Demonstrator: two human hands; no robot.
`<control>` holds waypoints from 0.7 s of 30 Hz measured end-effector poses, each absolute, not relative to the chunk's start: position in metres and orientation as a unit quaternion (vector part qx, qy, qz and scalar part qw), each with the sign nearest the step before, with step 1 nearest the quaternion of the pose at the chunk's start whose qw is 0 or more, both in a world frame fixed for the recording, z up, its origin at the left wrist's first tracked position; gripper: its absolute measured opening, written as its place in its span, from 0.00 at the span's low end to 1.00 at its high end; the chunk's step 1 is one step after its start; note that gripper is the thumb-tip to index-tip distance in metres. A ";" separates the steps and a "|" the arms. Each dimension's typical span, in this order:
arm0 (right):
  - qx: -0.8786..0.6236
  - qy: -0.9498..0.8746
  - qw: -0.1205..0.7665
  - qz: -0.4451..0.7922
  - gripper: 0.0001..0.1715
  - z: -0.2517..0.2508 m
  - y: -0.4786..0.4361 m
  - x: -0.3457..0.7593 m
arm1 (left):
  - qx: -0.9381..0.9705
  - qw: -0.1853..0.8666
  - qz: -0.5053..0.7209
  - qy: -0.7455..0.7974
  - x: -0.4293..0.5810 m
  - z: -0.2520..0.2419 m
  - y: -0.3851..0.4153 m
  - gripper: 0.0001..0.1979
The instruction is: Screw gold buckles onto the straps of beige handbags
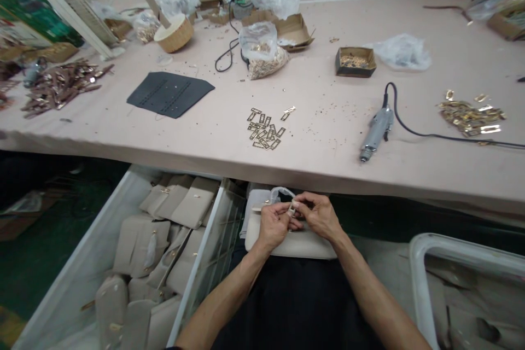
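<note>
A pale beige handbag [311, 247] lies across my lap, under the table's front edge. My left hand [274, 223] is closed above it, with fingertips pinched on a small metal fitting [292, 209]. From the other side, my right hand [319, 214] meets it, with thumb and fingers pressed on the same piece. The fingers partly cover the fitting, so its exact shape and how it joins the bag are hidden. Behind the hands rises a handle wrapped in white material [282, 190].
Flat gold rectangular frames [264, 132] lie on the table [246, 161] ahead. An electric screwdriver [376, 132] with a black cord rests to their right, near another gold pile [471, 116]. A crate [202, 262] of beige bags stands left, a white-rimmed bin [415, 273] right.
</note>
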State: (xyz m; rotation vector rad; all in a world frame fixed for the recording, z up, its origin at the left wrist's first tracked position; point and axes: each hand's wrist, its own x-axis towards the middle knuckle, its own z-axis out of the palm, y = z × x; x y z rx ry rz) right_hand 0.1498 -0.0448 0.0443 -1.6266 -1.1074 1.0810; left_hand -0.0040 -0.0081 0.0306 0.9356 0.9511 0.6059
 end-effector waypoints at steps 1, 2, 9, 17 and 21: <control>-0.653 -0.440 0.436 0.435 0.12 0.044 -0.045 0.149 | 0.426 0.740 0.280 0.440 -0.004 0.031 -0.009 0.22; -0.655 -0.437 0.438 0.434 0.12 0.044 -0.045 0.148 | 0.424 0.735 0.285 0.445 -0.003 0.032 -0.009 0.22; -0.669 -0.456 0.432 0.398 0.10 0.046 -0.040 0.147 | 0.422 0.711 0.302 0.476 -0.001 0.032 -0.013 0.21; -0.648 -0.395 0.419 0.497 0.16 0.043 -0.035 0.148 | 0.409 0.704 0.296 0.499 0.000 0.029 -0.011 0.19; -0.625 -0.350 0.442 0.539 0.21 0.034 -0.037 0.151 | 0.396 0.706 0.306 0.502 0.001 0.024 -0.011 0.20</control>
